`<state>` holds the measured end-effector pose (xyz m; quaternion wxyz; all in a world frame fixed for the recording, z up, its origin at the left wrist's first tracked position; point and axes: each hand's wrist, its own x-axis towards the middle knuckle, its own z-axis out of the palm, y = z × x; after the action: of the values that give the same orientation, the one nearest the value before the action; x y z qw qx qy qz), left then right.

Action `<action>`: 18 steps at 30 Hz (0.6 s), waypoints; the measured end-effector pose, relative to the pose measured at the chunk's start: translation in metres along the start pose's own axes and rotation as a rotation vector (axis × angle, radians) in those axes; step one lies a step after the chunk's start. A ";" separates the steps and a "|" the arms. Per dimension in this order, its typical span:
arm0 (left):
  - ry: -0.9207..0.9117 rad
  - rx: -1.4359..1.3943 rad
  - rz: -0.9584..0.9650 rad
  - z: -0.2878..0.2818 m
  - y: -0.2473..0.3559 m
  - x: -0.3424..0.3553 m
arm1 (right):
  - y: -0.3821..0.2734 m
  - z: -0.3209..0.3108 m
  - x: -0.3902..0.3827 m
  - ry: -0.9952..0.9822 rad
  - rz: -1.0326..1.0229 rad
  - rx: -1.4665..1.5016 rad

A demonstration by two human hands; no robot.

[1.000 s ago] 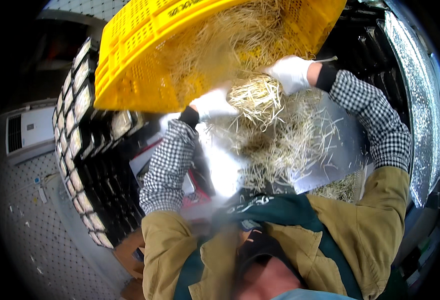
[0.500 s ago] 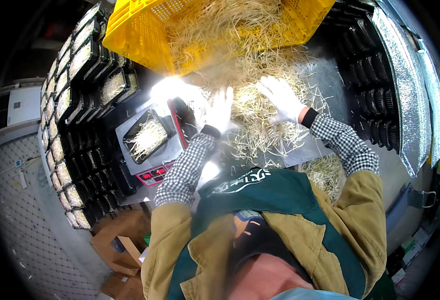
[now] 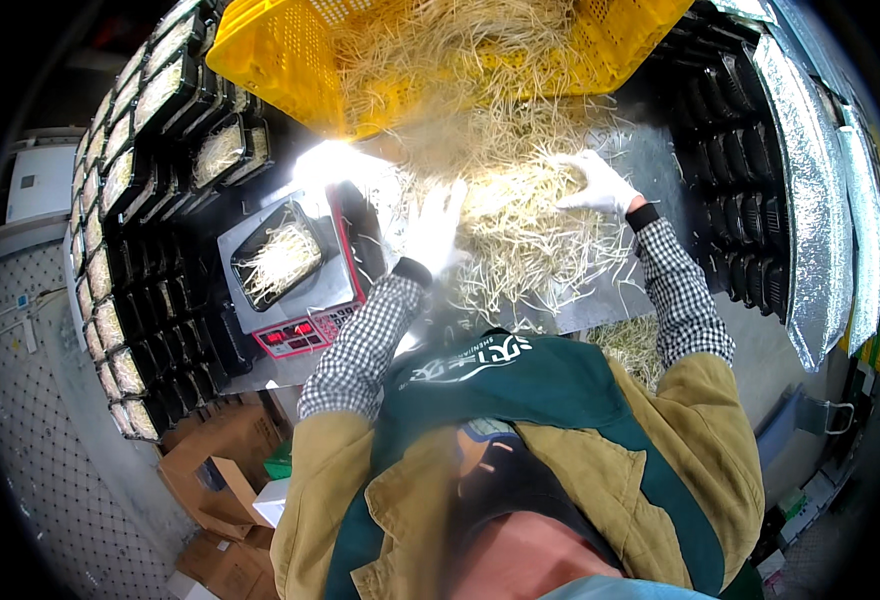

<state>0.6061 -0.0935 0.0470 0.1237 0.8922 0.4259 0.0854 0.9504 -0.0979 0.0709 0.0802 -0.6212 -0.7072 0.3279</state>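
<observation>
A loose pile of pale bean sprouts (image 3: 530, 235) lies on the metal tabletop in front of me. My left hand (image 3: 438, 228), in a white glove, rests against the pile's left side with its fingers stretched out. At the right side is my right hand (image 3: 602, 186), also gloved, its thumb and fingers apart and curved toward the sprouts. Neither hand grips anything. Left of my left forearm stands a digital scale (image 3: 338, 262) with a red front panel. On its plate sits a black tray (image 3: 278, 256) holding a heap of sprouts.
A tipped yellow crate (image 3: 270, 75) spills more sprouts onto the table's far side. Stacked filled black trays (image 3: 120, 185) rise at the left. Nested black trays (image 3: 745, 210) and silver foil-like sheeting (image 3: 805, 220) stand at the right. Cardboard boxes (image 3: 222, 465) lie at lower left.
My right hand has moved right, from on top of the sprouts to the pile's right edge. My left hand stays by the left side. The whole view has shifted slightly.
</observation>
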 end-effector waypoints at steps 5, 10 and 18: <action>-0.246 -0.051 -0.180 0.006 0.011 0.046 | -0.004 0.031 0.016 0.031 0.154 0.082; -0.158 -0.192 -0.060 -0.031 0.005 0.034 | -0.032 -0.019 -0.009 0.086 0.006 0.138; 0.190 -0.965 -0.328 -0.065 0.006 -0.012 | -0.060 -0.047 -0.067 0.396 0.004 0.719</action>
<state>0.5867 -0.0966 0.1099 0.4937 0.6435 0.4816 0.3321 0.9402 -0.1440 0.1606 0.4260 -0.6063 -0.5172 0.4284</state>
